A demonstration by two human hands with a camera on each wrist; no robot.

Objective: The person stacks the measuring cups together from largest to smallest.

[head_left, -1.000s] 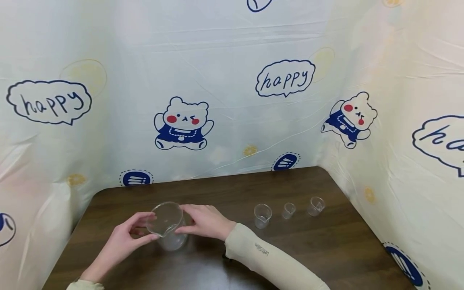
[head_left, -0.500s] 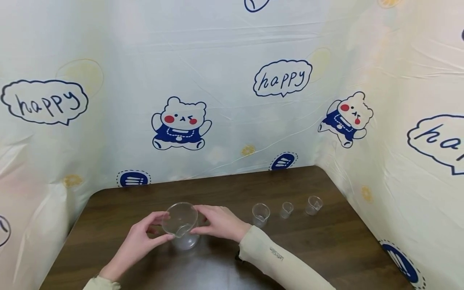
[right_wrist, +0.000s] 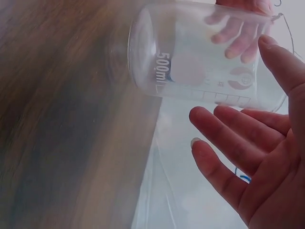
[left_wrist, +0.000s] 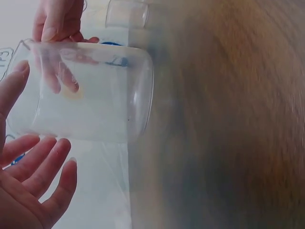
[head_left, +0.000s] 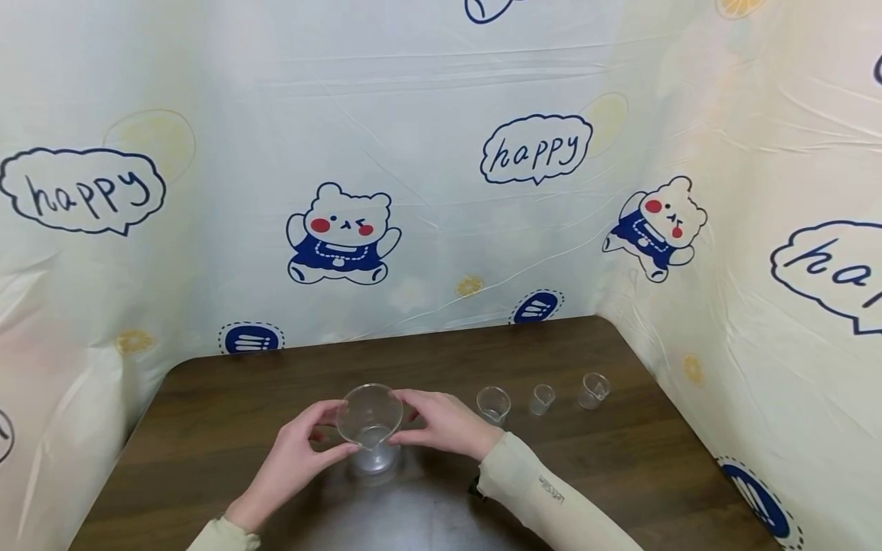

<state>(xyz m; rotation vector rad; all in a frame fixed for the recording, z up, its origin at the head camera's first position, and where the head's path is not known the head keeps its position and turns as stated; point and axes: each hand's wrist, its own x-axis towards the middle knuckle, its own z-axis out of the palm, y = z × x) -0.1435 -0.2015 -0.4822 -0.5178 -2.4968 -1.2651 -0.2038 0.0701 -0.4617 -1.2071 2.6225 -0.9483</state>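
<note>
A large clear glass beaker [head_left: 370, 417], marked 500ml in the right wrist view, stands upright between the two hands. On its left side, the left hand [head_left: 296, 451] holds it near the rim with thumb and fingers. From the opposite side the right hand [head_left: 444, 421] grips the upper part the same way. In the left wrist view the beaker [left_wrist: 95, 90] lies between the thumb and the bent fingers. Whether its base touches the table or hovers just above it, I cannot tell.
Three smaller glass beakers stand in a row at the right: a medium one [head_left: 494, 404], a tiny one [head_left: 542, 399] and another [head_left: 593, 391] farthest right. They are on a dark wooden table [head_left: 620, 474]. A printed cloth curtain [head_left: 441, 153] surrounds the table's back and sides.
Both hands have carried the large beaker to the right across the table, nearer the small beakers. The small beakers keep their places; the head view has shifted slightly.
</note>
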